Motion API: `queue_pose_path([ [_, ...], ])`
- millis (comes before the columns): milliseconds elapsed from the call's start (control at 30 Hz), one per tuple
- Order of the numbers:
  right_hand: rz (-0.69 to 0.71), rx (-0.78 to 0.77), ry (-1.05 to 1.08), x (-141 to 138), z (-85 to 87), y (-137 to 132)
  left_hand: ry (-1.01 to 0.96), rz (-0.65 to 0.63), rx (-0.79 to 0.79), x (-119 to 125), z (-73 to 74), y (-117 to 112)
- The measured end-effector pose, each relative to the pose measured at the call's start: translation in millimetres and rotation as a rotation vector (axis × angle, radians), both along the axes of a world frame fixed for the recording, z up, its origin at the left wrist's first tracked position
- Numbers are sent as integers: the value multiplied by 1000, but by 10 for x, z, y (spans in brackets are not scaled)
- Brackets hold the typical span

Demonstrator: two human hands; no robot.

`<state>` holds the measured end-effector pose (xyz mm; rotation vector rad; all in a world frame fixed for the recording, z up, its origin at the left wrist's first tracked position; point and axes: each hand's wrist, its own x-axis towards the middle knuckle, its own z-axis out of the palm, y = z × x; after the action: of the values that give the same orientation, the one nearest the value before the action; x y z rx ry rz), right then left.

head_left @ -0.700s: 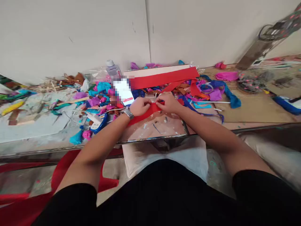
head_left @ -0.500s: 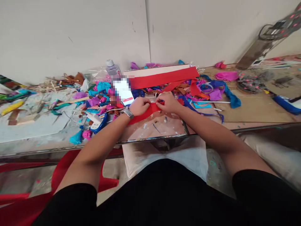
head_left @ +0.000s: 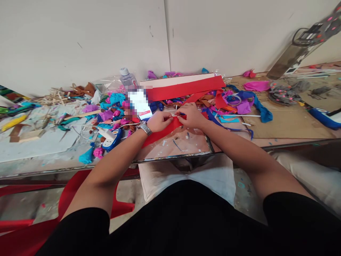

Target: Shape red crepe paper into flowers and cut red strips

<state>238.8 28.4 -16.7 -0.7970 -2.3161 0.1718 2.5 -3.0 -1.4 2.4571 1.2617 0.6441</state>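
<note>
- Fingers of my left hand (head_left: pixel 159 122) look to be pinching the far edge of the red strip (head_left: pixel 173 125). The bright phone (head_left: pixel 143 106) is just beside; I could bump it if I pull left.
- The red strip is on the worktop (head_left: pixel 183 145), stretching out between my arms. It might go crooked or rip if I tug unevenly.
- Fingers of my right hand (head_left: pixel 193 116) seem to pinch it too. If they slip, that edge could get away.
- Further right, my elbow could knock the white stick (head_left: pixel 247 116) if I swing out.

Craft workshop: colourful scraps (head_left: pixel 117 98) litter the stained worktable (head_left: pixel 191 143).
</note>
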Motion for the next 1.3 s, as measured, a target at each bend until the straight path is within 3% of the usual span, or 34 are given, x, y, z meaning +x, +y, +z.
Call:
queue_pose_path([
  [200,0,100,80,-25,99,-92,11,-16,2,-10,-12,2],
  [433,38,24,-95,-24,-60,22,-59,-74,-37,-18,-35,35],
  [967,60,49,3,-27,-76,48,-147,-55,-182,-24,-21,72],
  [1300,65,-3,22,-31,-51,17,-115,-85,-97,-13,10,22],
])
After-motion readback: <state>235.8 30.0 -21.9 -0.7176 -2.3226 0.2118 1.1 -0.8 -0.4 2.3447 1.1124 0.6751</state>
